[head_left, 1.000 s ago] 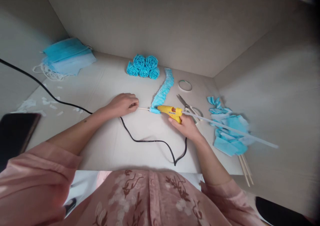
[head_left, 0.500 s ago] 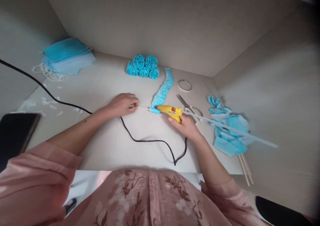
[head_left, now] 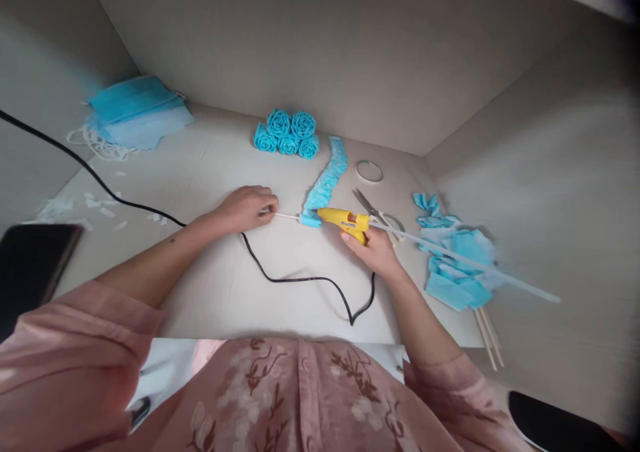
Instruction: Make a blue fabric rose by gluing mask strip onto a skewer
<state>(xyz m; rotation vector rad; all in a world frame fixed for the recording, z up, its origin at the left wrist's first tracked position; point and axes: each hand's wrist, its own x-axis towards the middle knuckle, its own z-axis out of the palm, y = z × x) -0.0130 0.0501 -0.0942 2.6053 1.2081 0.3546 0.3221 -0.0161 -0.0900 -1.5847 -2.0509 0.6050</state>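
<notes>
My left hand (head_left: 250, 209) is closed on a thin wooden stick (head_left: 287, 217). The stick's far end is wrapped in the rolled end of a pleated blue strip (head_left: 325, 182), which runs back across the table toward the wall. In my right hand (head_left: 376, 247) is a yellow hot glue gun (head_left: 345, 220), its dark nozzle pointing left at the strip just behind the roll. A long translucent glue stick (head_left: 465, 261) juts from the gun's rear. Whether the nozzle touches the strip I cannot tell.
Several blue fabric roses (head_left: 285, 132) are stacked at the back. Scissors (head_left: 370, 205) and a tape ring (head_left: 369, 171) lie right of the strip. Blue face masks (head_left: 137, 112) sit back left, blue pieces (head_left: 463, 259) right. The black cord (head_left: 295, 280) loops across the front; a phone (head_left: 37, 265) lies left.
The glue gun has shifted slightly to the right, away from the roll, with my right hand. My left hand keeps its hold on the stick in the same place.
</notes>
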